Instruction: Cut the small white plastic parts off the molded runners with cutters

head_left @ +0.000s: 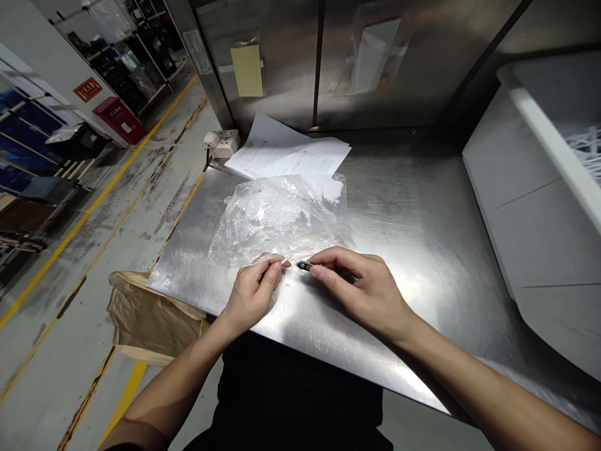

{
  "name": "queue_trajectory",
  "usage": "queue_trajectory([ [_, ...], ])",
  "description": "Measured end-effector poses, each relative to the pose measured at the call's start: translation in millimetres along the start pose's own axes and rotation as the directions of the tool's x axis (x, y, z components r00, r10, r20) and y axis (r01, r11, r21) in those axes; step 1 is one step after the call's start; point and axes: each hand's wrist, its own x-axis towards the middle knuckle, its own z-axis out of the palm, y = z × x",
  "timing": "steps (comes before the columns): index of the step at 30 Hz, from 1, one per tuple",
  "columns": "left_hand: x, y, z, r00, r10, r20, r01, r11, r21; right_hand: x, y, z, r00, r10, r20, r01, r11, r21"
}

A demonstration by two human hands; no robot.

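Over the metal table [413, 207], the left hand [253, 291] is pinching a white piece [287, 259], probably light, stiff, best held near its end; the right hand [364, 285] is pinching a dark tool [304, 266] beside it.

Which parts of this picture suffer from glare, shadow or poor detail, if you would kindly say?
Head view: bright glare on the silver metal tabletop, highlights on the crumpled clear plastic bag; head view: deep shadow at the back, beside the large grey plastic bin; head view: fine detail unclear on the small dark tool in the right hand.
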Motion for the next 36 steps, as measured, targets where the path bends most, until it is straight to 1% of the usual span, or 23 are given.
queue_trajectory([
  [7,1.2,-1.6,-1.2,0.999,-0.046,-0.007,0.046,0.999,0.010,1.4,-1.5,1.1,1.000,0.020,-0.018,-0.020,1.000,0.003],
  [15,0.9,-3.4,0.4,0.997,-0.074,-0.007,0.074,0.996,-0.039,1.2,2.1,0.9,0.999,0.032,-0.044,-0.031,0.999,0.020],
  [17,0.9,-3.5,0.6,0.998,-0.055,-0.013,0.055,0.997,-0.052,1.5,3.0,0.6,0.998,0.023,-0.064,-0.022,1.000,0.017],
  [22,0.1,-2.5,0.3,0.999,0.037,-0.007,-0.038,0.998,-0.053,3.0,5.7,-0.7,0.994,-0.025,-0.104,0.024,1.000,-0.003],
  [24,-0.5,-0.3,0.1,0.997,0.079,-0.011,-0.080,0.996,-0.037,3.7,7.6,-1.8,0.993,-0.031,-0.113,0.029,0.999,-0.017],
  [26,-1.6,4.0,-0.1,0.988,0.148,-0.035,-0.148,0.989,0.010,4.4,9.8,-2.8,0.992,-0.038,-0.118,0.034,0.999,-0.037],
  [28,-4.8,9.7,-0.3,0.963,0.263,-0.060,-0.256,0.961,0.105,4.9,11.9,-3.6,0.991,-0.048,-0.122,0.041,0.997,-0.060],
  [29,-7.8,12.6,-0.6,0.939,0.339,-0.066,-0.324,0.931,0.168,5.0,12.7,-3.8,0.991,-0.053,-0.122,0.045,0.996,-0.073],
  [30,-12.0,15.1,-1.5,0.905,0.420,-0.064,-0.395,0.888,0.235,5.1,13.5,-4.0,0.991,-0.059,-0.123,0.049,0.995,-0.086],
  [32,-24.6,18.0,-5.9,0.822,0.569,-0.029,-0.524,0.774,0.355,4.9,14.5,-3.9,0.990,-0.075,-0.121,0.061,0.992,-0.109],
  [33,-33.2,18.1,-10.2,0.785,0.619,-0.001,-0.566,0.718,0.405,4.7,14.9,-3.8,0.989,-0.085,-0.119,0.071,0.990,-0.120],
  [34,-43.3,17.2,-16.3,0.761,0.648,0.026,-0.588,0.674,0.447,4.4,15.4,-3.7,0.988,-0.099,-0.115,0.084,0.988,-0.129],
  [35,-54.7,15.0,-24.5,0.758,0.651,0.041,-0.585,0.650,0.485,4.0,15.9,-3.7,0.987,-0.114,-0.111,0.098,0.986,-0.137],
  [36,-67.4,11.6,-34.8,0.771,0.636,0.035,-0.556,0.646,0.523,3.6,16.5,-3.7,0.986,-0.127,-0.107,0.111,0.984,-0.143],
])
